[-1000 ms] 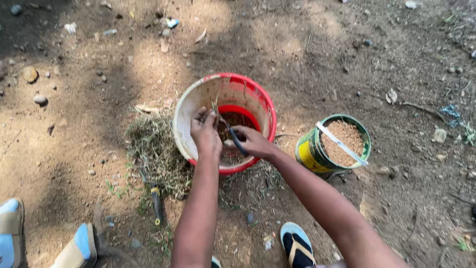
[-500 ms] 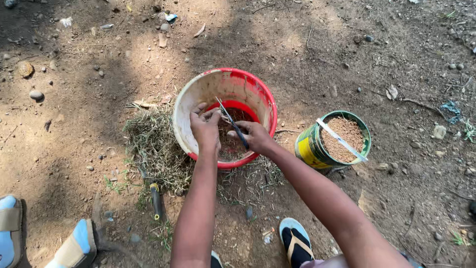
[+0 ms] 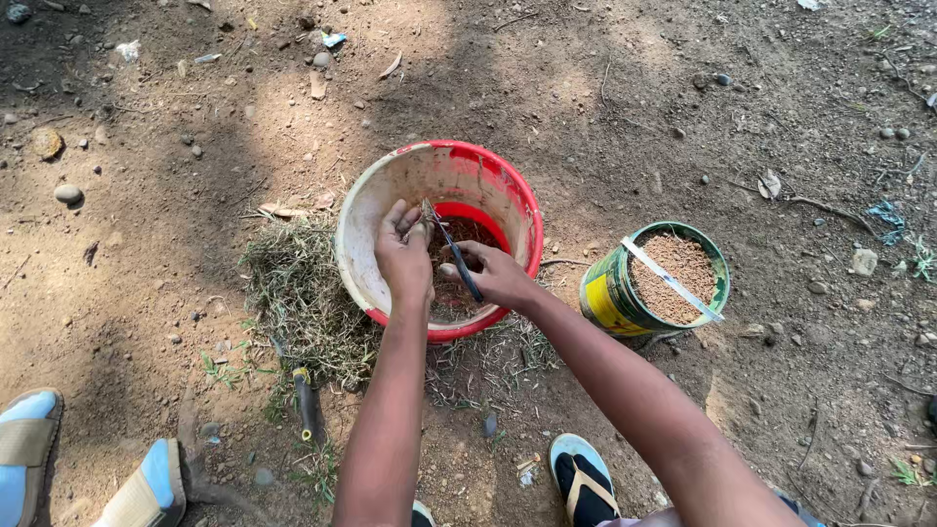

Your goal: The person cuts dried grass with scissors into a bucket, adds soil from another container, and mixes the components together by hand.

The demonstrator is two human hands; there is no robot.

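Over the red bucket, at frame centre: left hand pinches a plant stem, right hand is closed on a knife angled toward 11 o'clock. Bucket bottom holds brownish bits, far from full. Grass pile at 9 o'clock looks largely uncut. Tin at 3 o'clock is full. Versus a second ago: knife raised and brought up to the stem, hands closer.
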